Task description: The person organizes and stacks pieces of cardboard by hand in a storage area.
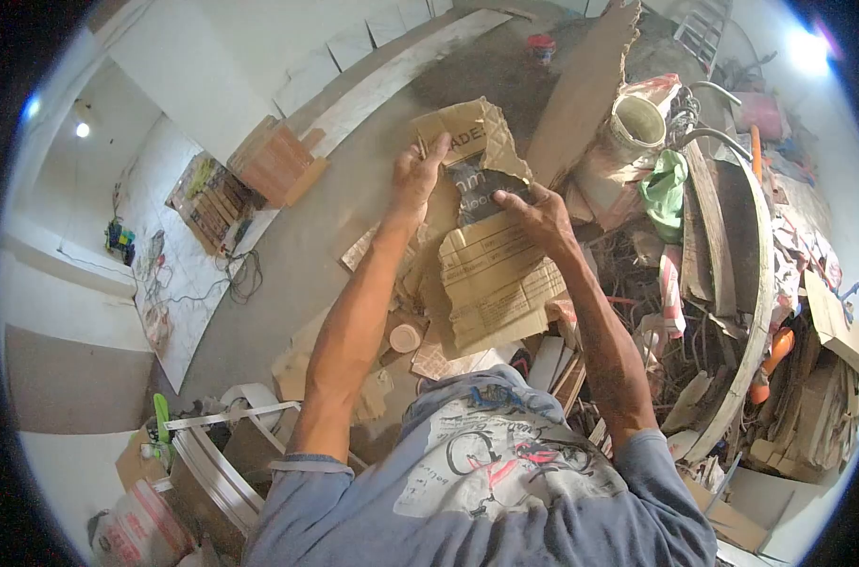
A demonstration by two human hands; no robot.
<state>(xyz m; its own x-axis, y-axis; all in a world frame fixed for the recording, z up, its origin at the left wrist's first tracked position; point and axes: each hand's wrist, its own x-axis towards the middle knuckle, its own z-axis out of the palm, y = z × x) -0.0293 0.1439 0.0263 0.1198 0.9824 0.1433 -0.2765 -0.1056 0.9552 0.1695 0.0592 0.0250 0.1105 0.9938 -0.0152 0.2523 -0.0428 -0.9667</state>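
Note:
A torn piece of printed brown cardboard (496, 283) is held up in front of my chest. My left hand (420, 180) grips its upper left edge, thumb over the printed face. On the right side, my right hand (540, 215) pinches it near a dark printed panel (472, 189) with white lettering. The upper right edge is ragged, and the lower part hangs toward my shirt. More cardboard pieces (363, 392) lie below, beside a small round pinkish tub (405, 338).
Scrap, wood strips and bags pile up at right, with a dirty bucket (637, 123) and a green cloth (666, 197). A large brown board (585, 94) leans behind. Stacked tile boxes (271, 163) stand at left, near cables (246, 276). A red bucket (541, 47) sits far back.

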